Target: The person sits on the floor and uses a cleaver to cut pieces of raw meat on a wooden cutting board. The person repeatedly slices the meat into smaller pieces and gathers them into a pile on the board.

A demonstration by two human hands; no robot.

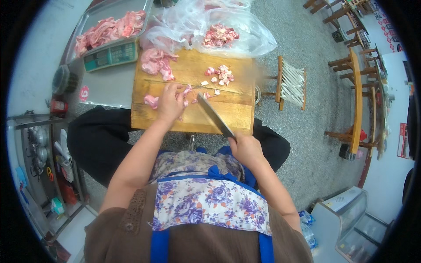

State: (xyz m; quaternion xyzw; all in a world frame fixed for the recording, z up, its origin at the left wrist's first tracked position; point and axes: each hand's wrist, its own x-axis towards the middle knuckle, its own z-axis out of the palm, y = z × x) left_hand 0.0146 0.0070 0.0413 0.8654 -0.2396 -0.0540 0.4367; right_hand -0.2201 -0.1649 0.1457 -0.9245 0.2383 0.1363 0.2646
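My right hand (246, 148) grips the handle of a cleaver (215, 115), its blade slanting up and left over a wooden cutting board (227, 113). My left hand (171, 102) holds a strip of raw meat (187, 90) against the board, its fingers close to the blade's far end. Another end of pink meat (151, 101) shows left of that hand; whether it is the same strip is hidden. Small cut bits lie by the blade tip. Diced meat (225, 75) is gathered at the board's upper right. A larger uncut piece (158, 62) rests at the upper left.
Beyond the board, a clear plastic bag (256, 36) holds diced meat (220, 35). A metal tray (76, 39) of meat strips and a green-cased scale (111, 55) stand at upper left. A folding stool (292, 83) is on the right. My knees flank the board.
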